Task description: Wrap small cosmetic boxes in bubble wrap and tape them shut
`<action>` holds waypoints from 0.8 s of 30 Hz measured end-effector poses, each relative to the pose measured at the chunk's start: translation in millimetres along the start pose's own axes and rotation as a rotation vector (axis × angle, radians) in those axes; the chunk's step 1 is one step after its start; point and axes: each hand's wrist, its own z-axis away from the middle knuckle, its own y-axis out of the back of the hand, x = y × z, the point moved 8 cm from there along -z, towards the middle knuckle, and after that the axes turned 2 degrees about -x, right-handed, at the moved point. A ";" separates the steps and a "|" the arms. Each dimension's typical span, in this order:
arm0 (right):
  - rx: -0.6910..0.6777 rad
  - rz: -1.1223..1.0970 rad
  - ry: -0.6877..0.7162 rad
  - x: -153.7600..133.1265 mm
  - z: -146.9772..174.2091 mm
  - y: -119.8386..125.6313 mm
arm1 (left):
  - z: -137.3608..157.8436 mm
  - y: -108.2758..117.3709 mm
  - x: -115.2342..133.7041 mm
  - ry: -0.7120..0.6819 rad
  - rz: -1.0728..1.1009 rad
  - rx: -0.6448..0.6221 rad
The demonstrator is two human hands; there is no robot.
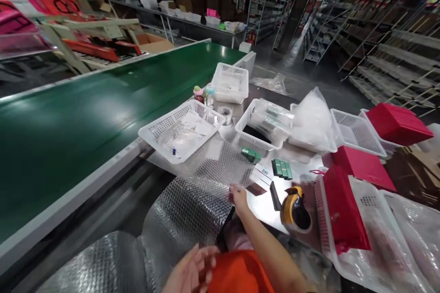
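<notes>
While the left hand point(192, 268) hovers loosely spread at the frame's bottom edge, the right hand point(239, 198) pinches the edge of a dimpled bubble wrap sheet point(202, 192) draped over the worktop point(264, 208). Just right lies a yellow tape dispenser point(294, 213); beyond, small green boxes point(282, 168), then white perforated baskets point(182, 130), beside a glossy green conveyor belt point(85, 119).

two hands: the right hand point(239, 198) on the one bubble wrap sheet point(199, 192), the left hand point(192, 270) below. five white baskets on the worktop, counting the nearest one point(181, 129). one yellow tape dispenser point(295, 213). two clusters of green boxes point(282, 168). three red boxes, one at the far right edge point(398, 123).
</notes>
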 end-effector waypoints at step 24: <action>-0.006 1.564 0.535 -79.2 -51.9 121.2 | -195.7 -23.7 83.4 -0.210 -1.653 0.154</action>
